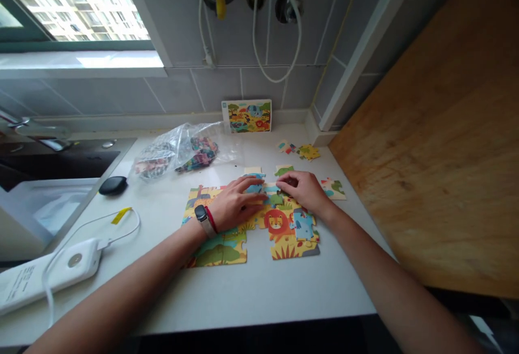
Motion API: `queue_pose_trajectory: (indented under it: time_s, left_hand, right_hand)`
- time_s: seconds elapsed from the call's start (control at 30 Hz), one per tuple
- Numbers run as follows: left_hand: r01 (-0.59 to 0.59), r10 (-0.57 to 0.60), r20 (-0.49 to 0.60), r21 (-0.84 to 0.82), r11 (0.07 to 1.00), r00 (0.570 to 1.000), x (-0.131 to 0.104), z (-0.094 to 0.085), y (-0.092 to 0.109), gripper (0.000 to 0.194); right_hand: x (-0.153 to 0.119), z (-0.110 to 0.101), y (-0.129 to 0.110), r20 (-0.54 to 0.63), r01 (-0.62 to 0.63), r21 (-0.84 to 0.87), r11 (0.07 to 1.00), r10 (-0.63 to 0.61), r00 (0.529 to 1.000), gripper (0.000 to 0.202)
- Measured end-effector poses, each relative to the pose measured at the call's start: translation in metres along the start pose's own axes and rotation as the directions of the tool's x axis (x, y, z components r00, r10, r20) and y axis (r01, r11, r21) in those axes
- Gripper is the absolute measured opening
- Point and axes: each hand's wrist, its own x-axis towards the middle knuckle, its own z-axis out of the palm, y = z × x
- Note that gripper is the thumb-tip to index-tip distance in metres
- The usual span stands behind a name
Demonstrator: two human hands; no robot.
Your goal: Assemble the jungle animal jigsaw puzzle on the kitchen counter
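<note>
White countertop [259, 294]; both hands [239, 202] on jigsaw puzzle [223, 254]

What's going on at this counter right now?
A person has both bare hands on a jigsaw puzzle lying on the counter. The left hand lies over the partly joined animal puzzle; the right hand is at its upper right part. The bottom edge has a gap left of the lion section. Loose yellow pieces lie beyond.
</note>
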Motion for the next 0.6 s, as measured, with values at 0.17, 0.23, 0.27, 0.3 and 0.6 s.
queue_pose_trajectory:
  time_s: [0.17, 0.23, 0.27, 0.3, 0.6]
  left_hand:
    - [-0.017, 0.011, 0.100, 0.055, 0.998, 0.995, -0.001, 0.000, 0.002, 0.032]
    - [-0.013, 0.008, 0.102, 0.057, 0.998, 0.995, 0.000, 0.000, 0.002, 0.031]
    - [-0.015, 0.009, 0.098, 0.056, 0.998, 0.995, 0.000, 0.000, 0.002, 0.030]
    - [-0.017, 0.011, 0.091, 0.057, 0.998, 0.996, 0.000, 0.001, 0.002, 0.030]
    - [0.122, -0.122, -0.008, 0.055, 0.991, 0.993, 0.000, 0.002, 0.002, 0.051]
  right_hand:
    - [0.002, -0.001, -0.001, -0.134, 0.109, -0.060, 0.992, -0.116, 0.984, 0.019]
    - [0.004, 0.000, 0.002, -0.173, 0.105, -0.060, 0.993, -0.114, 0.978, 0.019]
    - [0.005, 0.000, 0.004, -0.195, 0.093, -0.056, 0.994, -0.102, 0.975, 0.020]
    - [0.006, -0.001, 0.006, -0.220, 0.077, -0.051, 0.996, -0.086, 0.972, 0.021]
    - [0.001, -0.013, 0.000, 0.249, 0.304, -0.148, 0.941, -0.262, 0.932, 0.060]
